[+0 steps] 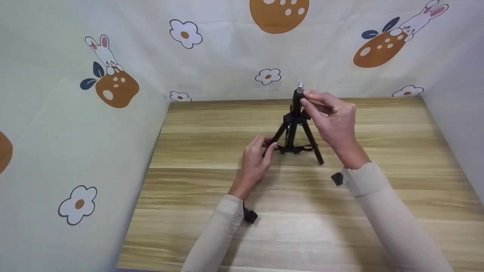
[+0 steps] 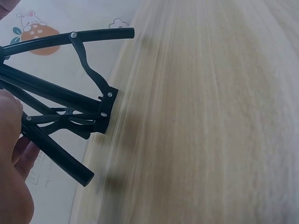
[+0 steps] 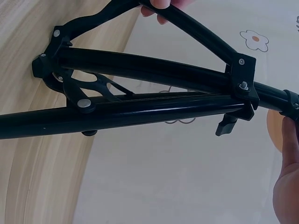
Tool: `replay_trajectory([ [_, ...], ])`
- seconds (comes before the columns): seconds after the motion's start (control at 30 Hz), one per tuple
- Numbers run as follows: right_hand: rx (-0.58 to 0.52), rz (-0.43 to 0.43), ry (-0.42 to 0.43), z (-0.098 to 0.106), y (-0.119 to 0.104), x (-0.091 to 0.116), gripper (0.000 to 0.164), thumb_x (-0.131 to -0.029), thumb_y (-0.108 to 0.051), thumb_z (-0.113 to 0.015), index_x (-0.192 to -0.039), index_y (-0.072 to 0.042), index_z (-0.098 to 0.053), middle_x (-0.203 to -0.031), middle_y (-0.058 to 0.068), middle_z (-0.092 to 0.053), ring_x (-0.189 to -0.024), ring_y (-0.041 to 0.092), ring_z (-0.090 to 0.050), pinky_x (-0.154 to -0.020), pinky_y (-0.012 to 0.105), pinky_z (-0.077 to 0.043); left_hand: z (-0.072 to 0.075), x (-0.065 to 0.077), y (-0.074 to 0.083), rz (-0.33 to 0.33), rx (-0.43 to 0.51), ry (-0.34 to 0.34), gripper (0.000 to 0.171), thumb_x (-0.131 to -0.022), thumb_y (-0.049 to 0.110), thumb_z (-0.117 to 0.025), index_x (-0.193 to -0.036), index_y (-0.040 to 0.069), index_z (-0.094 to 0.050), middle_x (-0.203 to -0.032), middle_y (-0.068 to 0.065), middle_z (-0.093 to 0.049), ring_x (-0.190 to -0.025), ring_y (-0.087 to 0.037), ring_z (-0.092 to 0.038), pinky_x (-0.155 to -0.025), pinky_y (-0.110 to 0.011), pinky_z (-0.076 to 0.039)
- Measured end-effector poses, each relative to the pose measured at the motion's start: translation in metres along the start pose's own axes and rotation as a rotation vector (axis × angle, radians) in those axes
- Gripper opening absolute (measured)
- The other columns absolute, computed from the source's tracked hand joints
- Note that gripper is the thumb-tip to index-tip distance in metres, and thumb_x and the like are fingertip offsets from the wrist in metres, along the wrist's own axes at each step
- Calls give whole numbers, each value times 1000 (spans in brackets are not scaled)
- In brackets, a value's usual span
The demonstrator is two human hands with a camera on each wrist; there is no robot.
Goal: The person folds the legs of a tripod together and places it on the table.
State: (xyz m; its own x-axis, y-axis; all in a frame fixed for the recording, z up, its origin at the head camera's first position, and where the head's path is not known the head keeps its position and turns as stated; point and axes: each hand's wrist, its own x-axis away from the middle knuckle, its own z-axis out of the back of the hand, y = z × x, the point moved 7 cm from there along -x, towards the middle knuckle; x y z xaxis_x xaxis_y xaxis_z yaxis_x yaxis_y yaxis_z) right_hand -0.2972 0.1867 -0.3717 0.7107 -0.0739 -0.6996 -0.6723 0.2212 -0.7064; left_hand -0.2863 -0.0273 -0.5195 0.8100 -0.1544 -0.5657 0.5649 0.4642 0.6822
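Note:
A small black tripod stands upright over the back middle of the table, its legs spread. My left hand grips the tripod's left leg, thumb on the near side. In the left wrist view that leg's lower end sticks out below my fingers. Up at the top, my right hand pinches the column between thumb and fingers, just under the silver tip. The right wrist view shows the centre column, braces and a small clamp knob. Whether every leg end touches the table is unclear.
The wooden table meets a pale patterned cloth wall behind the tripod. Similar cloth walls rise at the left and right. A dark wrist device is under the left sleeve, another beside the right sleeve.

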Motion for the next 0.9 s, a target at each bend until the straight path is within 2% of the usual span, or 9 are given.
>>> replay_trajectory([
  [0.17,-4,-22,4,-1,1,0,19,-92,2,-83,-110,-5,-84,-113,13,-83,-104,14,-82,-89,26,-68,0,-1,1,-3,32,13,13,-105,13,-73,-112,2,-73,-103,-8,-75,-98,-20,-77,-90,-28,-67],
  [0.57,-10,-6,-3,0,0,1,16,-93,0,-83,-110,1,-83,-115,13,-83,-106,14,-82,-89,29,-68,-3,-1,1,4,47,22,12,-104,11,-73,-110,1,-72,-104,-9,-76,-97,-20,-77,-91,-23,-66],
  [0.77,-15,-1,-8,0,1,0,15,-95,-6,-83,-110,-4,-84,-115,9,-83,-107,18,-82,-89,32,-68,-4,-2,2,-5,45,34,13,-104,12,-73,-109,0,-72,-103,-10,-75,-97,-21,-77,-92,-24,-66],
  [0.9,-15,-8,-4,0,1,0,15,-94,-4,-83,-110,-4,-84,-114,10,-83,-106,17,-82,-89,31,-68,-5,-3,2,-6,53,39,13,-105,12,-73,-109,0,-72,-103,-10,-75,-97,-20,-77,-92,-23,-66],
])
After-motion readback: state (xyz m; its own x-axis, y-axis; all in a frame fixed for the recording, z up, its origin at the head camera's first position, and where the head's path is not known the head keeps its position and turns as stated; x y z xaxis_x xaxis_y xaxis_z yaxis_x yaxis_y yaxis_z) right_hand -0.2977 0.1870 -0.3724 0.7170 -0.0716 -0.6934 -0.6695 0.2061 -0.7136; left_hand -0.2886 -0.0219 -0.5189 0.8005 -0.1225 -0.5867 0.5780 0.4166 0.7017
